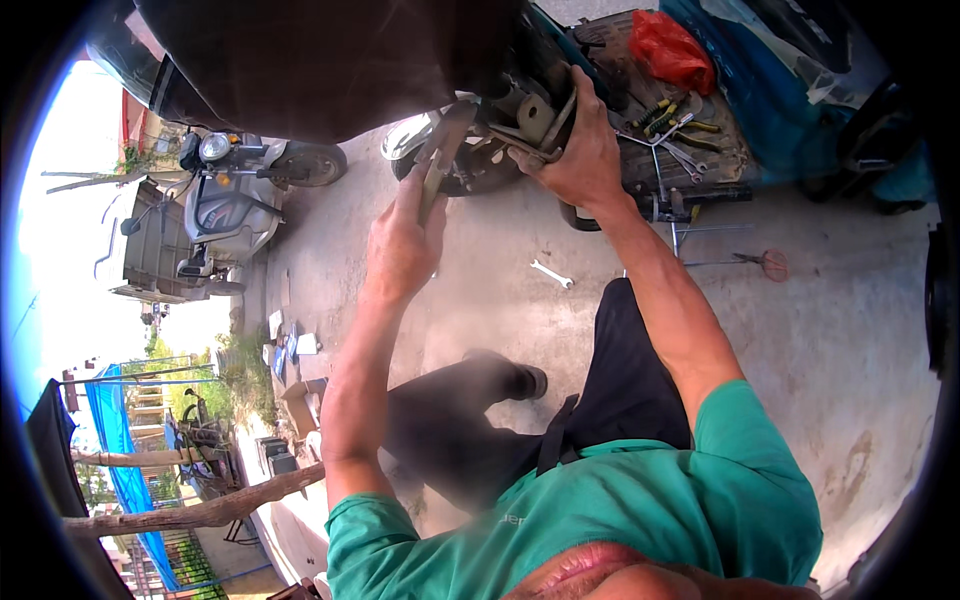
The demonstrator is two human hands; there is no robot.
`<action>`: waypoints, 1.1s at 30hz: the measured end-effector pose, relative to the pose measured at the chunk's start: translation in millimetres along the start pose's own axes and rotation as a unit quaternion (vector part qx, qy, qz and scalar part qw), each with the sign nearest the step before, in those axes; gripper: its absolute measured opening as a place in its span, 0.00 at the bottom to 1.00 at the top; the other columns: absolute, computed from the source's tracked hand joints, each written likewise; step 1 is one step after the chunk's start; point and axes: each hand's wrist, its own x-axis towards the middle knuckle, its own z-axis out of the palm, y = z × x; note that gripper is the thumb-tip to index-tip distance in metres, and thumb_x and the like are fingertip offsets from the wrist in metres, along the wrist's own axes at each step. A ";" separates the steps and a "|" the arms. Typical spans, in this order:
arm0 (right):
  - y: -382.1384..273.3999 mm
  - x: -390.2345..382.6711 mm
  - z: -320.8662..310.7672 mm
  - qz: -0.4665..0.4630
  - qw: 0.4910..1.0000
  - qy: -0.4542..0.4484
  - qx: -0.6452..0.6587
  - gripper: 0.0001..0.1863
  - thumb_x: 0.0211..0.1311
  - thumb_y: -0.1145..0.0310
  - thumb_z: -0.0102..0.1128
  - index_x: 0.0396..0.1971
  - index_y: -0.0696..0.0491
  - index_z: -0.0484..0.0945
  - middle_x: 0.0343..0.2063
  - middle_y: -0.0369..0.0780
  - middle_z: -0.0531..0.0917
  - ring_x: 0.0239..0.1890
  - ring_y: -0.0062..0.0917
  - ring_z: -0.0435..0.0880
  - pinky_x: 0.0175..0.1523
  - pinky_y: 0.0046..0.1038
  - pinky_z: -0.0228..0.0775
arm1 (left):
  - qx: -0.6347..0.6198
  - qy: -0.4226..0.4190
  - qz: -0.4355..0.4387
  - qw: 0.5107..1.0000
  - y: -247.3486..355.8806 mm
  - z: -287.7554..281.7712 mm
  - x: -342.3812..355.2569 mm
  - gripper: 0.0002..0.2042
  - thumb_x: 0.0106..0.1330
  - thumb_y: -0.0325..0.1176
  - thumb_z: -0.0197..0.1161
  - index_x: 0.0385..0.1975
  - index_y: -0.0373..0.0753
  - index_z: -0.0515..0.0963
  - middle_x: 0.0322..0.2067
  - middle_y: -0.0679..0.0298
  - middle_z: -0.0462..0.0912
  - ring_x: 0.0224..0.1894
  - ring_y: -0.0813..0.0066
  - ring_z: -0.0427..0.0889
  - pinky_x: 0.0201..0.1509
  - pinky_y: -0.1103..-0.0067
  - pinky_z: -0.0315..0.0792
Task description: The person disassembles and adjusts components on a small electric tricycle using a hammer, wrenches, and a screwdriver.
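Note:
My left hand (402, 245) is closed round a long, flat, greyish metal tool (445, 150) that slants up toward the vehicle; its exact kind is unclear. To the right, my right hand (585, 155) grips the edge of a metal bracket (535, 118) with a round hole, its thumb at the near edge and fingers along the right side. Both hands work under a big dark panel (330, 60) of the vehicle, which hides what lies behind. The tool's far end comes close to the bracket; contact cannot be made out.
Pliers (660, 122), wrenches (690, 165) and a red plastic bag (672, 52) lie on a worn board (735, 140) at right. A wrench (552, 274) lies on the concrete floor between my arms. A parked motor tricycle (225, 205) stands at far left, above a wooden pole (220, 512).

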 end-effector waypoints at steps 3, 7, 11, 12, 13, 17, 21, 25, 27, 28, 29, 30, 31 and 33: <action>2.3 1.9 -1.9 -0.006 1.000 0.007 -0.001 0.69 0.39 0.54 0.86 0.77 0.55 0.47 0.63 0.53 0.71 0.64 0.49 0.73 0.67 0.45 0.70 | -0.033 -0.008 -0.014 0.999 6.8 -7.2 2.2 0.22 0.70 0.29 0.63 0.63 0.38 0.72 0.41 0.43 0.86 0.40 0.41 0.86 0.39 0.60 0.79; 0.5 4.0 -3.6 -0.015 1.000 0.016 -0.015 0.68 0.39 0.54 0.86 0.77 0.55 0.46 0.62 0.52 0.71 0.63 0.49 0.75 0.66 0.45 0.70 | -0.033 0.053 0.024 0.998 13.0 -7.3 -9.5 0.17 0.70 0.30 0.65 0.56 0.33 0.75 0.30 0.46 0.85 0.31 0.55 0.88 0.33 0.66 0.78; 0.0 3.4 -4.8 -0.003 1.000 0.009 -0.011 0.69 0.39 0.54 0.86 0.77 0.54 0.46 0.62 0.52 0.72 0.63 0.49 0.75 0.66 0.44 0.71 | -0.036 0.059 0.031 0.997 14.5 -3.5 -8.8 0.18 0.70 0.30 0.65 0.59 0.34 0.75 0.30 0.46 0.85 0.30 0.53 0.88 0.33 0.66 0.77; -0.7 3.5 -4.2 -0.002 1.000 0.007 -0.009 0.69 0.39 0.54 0.86 0.77 0.54 0.46 0.62 0.52 0.72 0.63 0.49 0.75 0.66 0.45 0.71 | -0.027 0.068 0.038 0.997 10.1 -0.4 -8.2 0.19 0.71 0.30 0.65 0.59 0.34 0.74 0.30 0.46 0.85 0.31 0.52 0.88 0.33 0.66 0.77; -1.4 3.5 -3.8 -0.001 1.000 0.006 -0.008 0.69 0.39 0.54 0.86 0.77 0.54 0.46 0.62 0.52 0.72 0.63 0.49 0.75 0.66 0.45 0.71 | -0.024 0.054 0.010 0.998 2.7 4.5 -6.2 0.20 0.71 0.31 0.64 0.61 0.37 0.73 0.34 0.45 0.86 0.35 0.48 0.87 0.37 0.63 0.78; 2.3 2.3 -2.9 -0.013 1.000 0.015 -0.015 0.68 0.39 0.53 0.86 0.76 0.54 0.47 0.61 0.52 0.72 0.62 0.49 0.76 0.64 0.45 0.72 | -0.038 0.013 -0.053 0.998 -12.2 10.9 -1.3 0.23 0.71 0.32 0.63 0.65 0.41 0.71 0.43 0.43 0.85 0.45 0.39 0.85 0.45 0.59 0.79; 4.1 4.5 -2.3 -0.017 1.000 0.021 -0.012 0.68 0.39 0.53 0.86 0.76 0.54 0.47 0.59 0.52 0.73 0.60 0.50 0.76 0.63 0.46 0.73 | -0.023 0.033 -0.024 0.999 -1.3 5.5 -11.1 0.23 0.70 0.31 0.64 0.64 0.38 0.72 0.43 0.42 0.85 0.44 0.41 0.86 0.43 0.60 0.79; 4.3 3.1 -2.5 -0.016 1.000 0.016 -0.016 0.68 0.40 0.53 0.86 0.76 0.54 0.47 0.58 0.53 0.74 0.59 0.50 0.77 0.62 0.47 0.73 | -0.051 0.065 -0.032 0.996 5.8 3.2 -23.8 0.23 0.69 0.29 0.65 0.63 0.35 0.73 0.40 0.42 0.86 0.40 0.41 0.87 0.41 0.62 0.80; 5.0 2.9 -2.2 -0.027 0.999 0.021 -0.010 0.67 0.39 0.53 0.86 0.76 0.54 0.48 0.58 0.53 0.74 0.59 0.50 0.77 0.62 0.47 0.74 | -0.080 0.078 -0.041 0.993 17.8 -1.0 -24.9 0.17 0.70 0.29 0.65 0.55 0.32 0.75 0.33 0.44 0.85 0.34 0.47 0.87 0.37 0.65 0.78; 5.6 2.5 -1.7 -0.032 0.999 0.023 -0.008 0.67 0.39 0.53 0.86 0.76 0.54 0.48 0.57 0.53 0.74 0.59 0.50 0.77 0.62 0.47 0.74 | -0.095 0.085 -0.046 0.991 22.5 -1.5 -25.7 0.14 0.70 0.30 0.65 0.51 0.31 0.75 0.29 0.45 0.85 0.31 0.51 0.88 0.35 0.67 0.77; 6.2 3.5 -1.3 -0.029 0.999 0.024 -0.002 0.67 0.39 0.53 0.86 0.76 0.54 0.48 0.57 0.53 0.74 0.59 0.50 0.77 0.62 0.47 0.74 | -0.079 0.095 -0.035 0.992 18.0 5.5 -24.5 0.15 0.71 0.30 0.65 0.53 0.31 0.75 0.30 0.45 0.85 0.31 0.50 0.88 0.35 0.67 0.78; 4.8 4.7 -1.5 -0.026 0.999 0.023 0.004 0.67 0.39 0.53 0.86 0.76 0.54 0.48 0.57 0.53 0.74 0.58 0.50 0.77 0.62 0.47 0.74 | -0.062 0.105 -0.027 0.992 8.3 15.8 -21.4 0.15 0.71 0.30 0.64 0.54 0.31 0.75 0.30 0.45 0.85 0.31 0.50 0.88 0.35 0.67 0.78; 3.2 4.6 -1.2 -0.022 0.999 0.023 0.011 0.67 0.39 0.54 0.86 0.76 0.54 0.49 0.58 0.53 0.74 0.58 0.49 0.77 0.62 0.47 0.74 | -0.044 0.114 -0.017 0.992 7.8 19.1 -15.2 0.16 0.71 0.30 0.64 0.55 0.32 0.75 0.30 0.45 0.85 0.31 0.49 0.88 0.36 0.67 0.78; 3.2 2.5 -1.0 -0.008 1.000 0.012 0.000 0.67 0.39 0.54 0.86 0.75 0.54 0.49 0.58 0.52 0.74 0.59 0.49 0.77 0.62 0.46 0.74 | -0.051 0.046 -0.075 0.995 14.4 13.8 -6.5 0.22 0.69 0.31 0.64 0.62 0.36 0.73 0.37 0.41 0.86 0.40 0.39 0.86 0.42 0.59 0.79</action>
